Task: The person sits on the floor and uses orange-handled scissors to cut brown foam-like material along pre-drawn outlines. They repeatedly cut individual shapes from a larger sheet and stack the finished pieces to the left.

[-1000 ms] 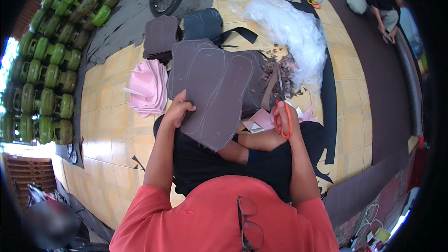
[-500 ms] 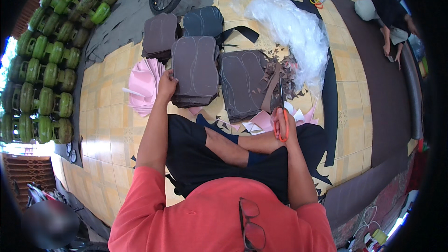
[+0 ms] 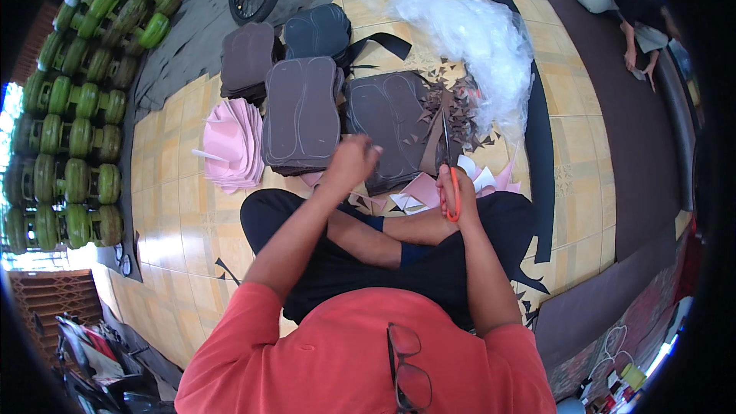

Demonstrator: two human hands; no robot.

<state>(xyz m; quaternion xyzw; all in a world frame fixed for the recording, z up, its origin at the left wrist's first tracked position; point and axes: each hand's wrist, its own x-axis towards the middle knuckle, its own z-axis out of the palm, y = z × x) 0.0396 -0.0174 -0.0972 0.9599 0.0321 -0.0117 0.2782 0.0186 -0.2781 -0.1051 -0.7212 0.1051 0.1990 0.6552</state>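
Note:
My right hand (image 3: 454,193) grips orange-handled scissors (image 3: 451,198), their blades pointing away from me beside the right-hand stack. My left hand (image 3: 354,162) is between two stacks of brown sheets, with its fingers loosely bent and apart; nothing shows in it. To its left is a tall stack of brown sole-shaped sheets (image 3: 301,111) marked with pale outlines. On its right is a lower stack of brown sheets (image 3: 383,119), also with drawn outlines. Small dark triangular scraps (image 3: 458,116) and a brown strip (image 3: 434,146) lie near the scissors.
Pink sheets (image 3: 232,142) are piled at the left; behind stand another brown stack (image 3: 249,61) and a dark blue-grey one (image 3: 317,32). Clear plastic sheeting (image 3: 483,38) lies at the back. Green gas cylinders (image 3: 73,134) line the left. At far right, a person (image 3: 640,23) crouches by a long brown sheet (image 3: 586,107).
My left hand has left the left edge of the tall brown stack and moved right to the gap between the stacks. The scissors stay in my right hand, which has shifted slightly.

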